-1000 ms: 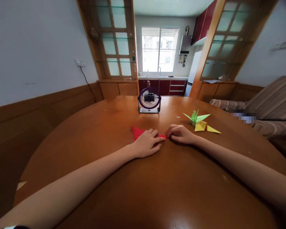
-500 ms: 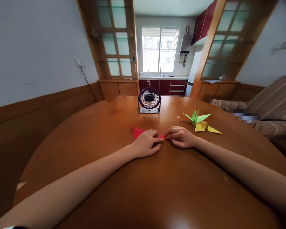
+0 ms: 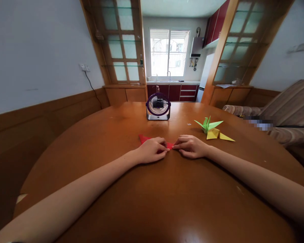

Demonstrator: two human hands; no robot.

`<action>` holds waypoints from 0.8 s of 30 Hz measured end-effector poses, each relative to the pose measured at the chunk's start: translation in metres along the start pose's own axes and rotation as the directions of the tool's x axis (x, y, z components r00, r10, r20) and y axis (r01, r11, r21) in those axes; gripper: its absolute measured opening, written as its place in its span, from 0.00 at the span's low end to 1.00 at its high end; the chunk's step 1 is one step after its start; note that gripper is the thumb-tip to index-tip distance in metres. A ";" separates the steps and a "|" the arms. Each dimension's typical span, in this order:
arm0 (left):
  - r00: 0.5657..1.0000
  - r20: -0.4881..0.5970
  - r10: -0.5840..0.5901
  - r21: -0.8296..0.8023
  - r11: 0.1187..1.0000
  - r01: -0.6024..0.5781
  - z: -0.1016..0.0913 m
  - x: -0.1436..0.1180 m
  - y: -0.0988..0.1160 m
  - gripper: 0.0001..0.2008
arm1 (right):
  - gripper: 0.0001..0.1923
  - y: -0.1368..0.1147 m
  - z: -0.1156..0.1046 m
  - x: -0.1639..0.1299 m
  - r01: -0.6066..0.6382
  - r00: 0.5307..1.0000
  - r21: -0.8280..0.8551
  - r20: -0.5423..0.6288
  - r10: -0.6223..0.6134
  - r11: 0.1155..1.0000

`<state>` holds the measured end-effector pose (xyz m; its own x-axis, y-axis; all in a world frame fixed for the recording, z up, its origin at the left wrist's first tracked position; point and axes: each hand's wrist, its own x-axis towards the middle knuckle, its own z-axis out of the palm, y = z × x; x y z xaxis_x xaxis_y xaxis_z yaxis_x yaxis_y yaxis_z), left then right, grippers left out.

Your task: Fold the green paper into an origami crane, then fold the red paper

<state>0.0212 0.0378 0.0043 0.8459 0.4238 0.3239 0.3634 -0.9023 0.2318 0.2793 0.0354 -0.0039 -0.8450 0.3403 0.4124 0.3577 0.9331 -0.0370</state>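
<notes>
Left hand (image 3: 152, 151) lying on red paper (image 3: 144, 138), fingers curled together, pressing it down mid-table. Right hand (image 3: 190, 146) pinching paper's right tip, fingers closed on it. Green crane (image 3: 208, 124) and yellow crane (image 3: 218, 135) sitting toward table's right edge; fan (image 3: 158, 106) standing near far edge.

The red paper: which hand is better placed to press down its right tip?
Probably the right hand. Its fingertips already meet the red paper at that tip, while the left hand lies over the paper's middle and holds it flat on the table.
</notes>
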 end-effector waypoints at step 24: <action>0.996 0.061 0.060 0.171 0.983 -0.070 0.001 -0.003 0.003 0.17 | 0.18 0.012 0.001 -0.006 -0.144 0.984 0.179 -0.080 0.160 0.973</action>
<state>0.0199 0.0341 0.0032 0.8883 0.3631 0.2812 0.3648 -0.9298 0.0482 0.2884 0.0443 -0.0075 -0.7420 0.4750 0.4731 0.3984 0.8800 -0.2586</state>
